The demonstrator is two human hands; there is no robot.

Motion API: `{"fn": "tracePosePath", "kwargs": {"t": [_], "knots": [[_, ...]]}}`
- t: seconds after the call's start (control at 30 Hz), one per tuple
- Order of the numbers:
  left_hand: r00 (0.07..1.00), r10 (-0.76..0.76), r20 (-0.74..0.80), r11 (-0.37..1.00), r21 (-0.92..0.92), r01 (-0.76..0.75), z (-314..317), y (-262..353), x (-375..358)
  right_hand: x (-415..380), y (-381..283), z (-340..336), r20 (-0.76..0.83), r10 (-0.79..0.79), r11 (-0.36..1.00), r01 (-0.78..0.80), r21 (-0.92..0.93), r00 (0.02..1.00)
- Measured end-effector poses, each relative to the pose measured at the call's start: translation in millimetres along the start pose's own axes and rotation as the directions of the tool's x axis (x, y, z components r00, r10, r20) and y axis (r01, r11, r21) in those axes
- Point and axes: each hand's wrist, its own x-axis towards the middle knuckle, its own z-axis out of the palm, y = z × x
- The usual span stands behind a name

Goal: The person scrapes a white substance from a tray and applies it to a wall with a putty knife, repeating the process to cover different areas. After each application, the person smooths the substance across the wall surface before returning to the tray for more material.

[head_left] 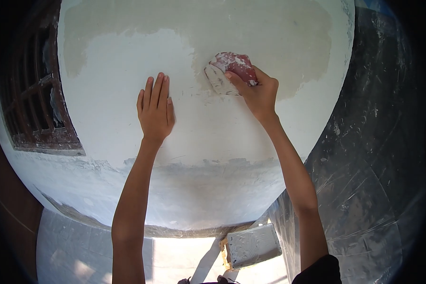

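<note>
My right hand [258, 92] grips a red putty trowel [232, 66] smeared with white filler and presses its blade flat on the wall [213, 137]. The trowel sits at the edge between fresh white putty and the beige unfinished patch [279, 38] above. My left hand [155, 109] lies flat on the white part of the wall, fingers together and pointing up, holding nothing.
A wooden window frame with a metal grille [38, 99] is set into the wall at the left. Clear plastic sheeting [364, 180] covers a dark surface at the right. A putty-covered rectangular board [253, 245] lies on the floor below, near the wall's base.
</note>
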Motion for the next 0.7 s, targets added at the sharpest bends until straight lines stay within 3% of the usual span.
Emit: {"fn": "tracePosePath", "kwargs": {"t": [0.03,0.13,0.2,0.27,0.33,0.43,0.47,0.53,0.57,0.6,0.63,0.7], "knots": [[1.000,0.003,0.000,1.000,-0.004,-0.003,0,1,0,2,-6,5,0.061,-0.026,0.979,0.038,-0.199,0.998],[1.000,0.007,0.004,1.000,-0.004,-0.007,0,-1,1,14,9,-7,0.074,-0.108,0.930,0.127,-0.344,0.991],[1.000,-0.002,-0.020,1.000,0.002,0.002,1,-2,0,20,21,-27,0.028,-0.130,0.937,0.132,-0.324,0.991],[1.000,0.001,-0.023,1.000,-0.001,-0.001,2,-2,-1,26,27,-51,-0.084,0.011,0.953,-0.036,-0.301,0.996],[1.000,-0.001,-0.028,1.000,0.002,0.001,2,-3,0,30,27,-77,-0.194,0.034,0.934,-0.100,-0.343,0.980],[1.000,0.004,-0.029,1.000,0.009,-0.004,2,-1,-1,33,37,-103,-0.403,0.086,0.954,-0.192,-0.230,0.911],[1.000,0.009,-0.025,1.000,0.010,-0.008,1,-2,0,31,38,-103,-0.404,0.082,0.955,-0.188,-0.230,0.911],[1.000,0.009,-0.019,1.000,0.003,-0.009,2,1,-1,24,27,-95,-0.547,0.168,0.981,-0.192,0.013,0.820],[1.000,0.013,-0.027,1.000,0.001,-0.013,3,1,-1,23,24,-84,-0.595,0.145,0.989,-0.106,0.100,0.791],[0.999,0.019,-0.036,1.000,0.007,-0.018,3,-1,0,17,9,-71,-0.518,0.209,0.969,-0.105,0.223,0.829],[0.999,0.021,-0.035,1.000,0.014,-0.021,2,-2,0,8,-1,-58,-0.361,0.263,0.955,-0.187,0.231,0.895],[0.999,-0.015,-0.035,1.000,-0.013,0.015,2,0,0,-4,-3,-23,-0.065,0.193,0.960,-0.175,0.217,0.979]]}}
